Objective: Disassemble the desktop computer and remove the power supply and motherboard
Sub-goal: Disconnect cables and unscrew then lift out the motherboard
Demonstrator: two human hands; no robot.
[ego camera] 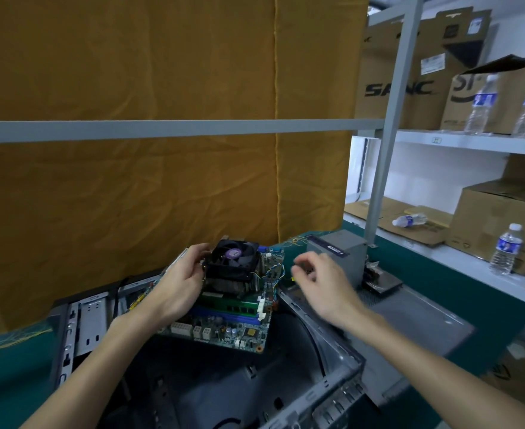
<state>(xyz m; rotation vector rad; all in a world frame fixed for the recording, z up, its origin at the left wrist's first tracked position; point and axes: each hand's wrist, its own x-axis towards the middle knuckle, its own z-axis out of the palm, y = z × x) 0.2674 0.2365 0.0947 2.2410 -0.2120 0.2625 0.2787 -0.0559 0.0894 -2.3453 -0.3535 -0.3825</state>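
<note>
The green motherboard (224, 329) is lifted and tilted above the open grey computer case (332, 360). On it sit a black CPU fan (233, 258) over a heatsink and green RAM sticks (233, 305). My left hand (180, 283) grips the board by the cooler's left side. To the right of the board, my right hand (323, 280) hovers with its fingers loosely curled and holds nothing. The grey power supply (338, 255) stands on the table behind the right hand, outside the case.
The green table (440, 283) carries a grey side panel (419, 317) at the right. An orange cloth (162, 181) hangs behind. White shelves (471, 140) at the right hold cardboard boxes and several water bottles (505, 249). A grey post (381, 168) rises near the power supply.
</note>
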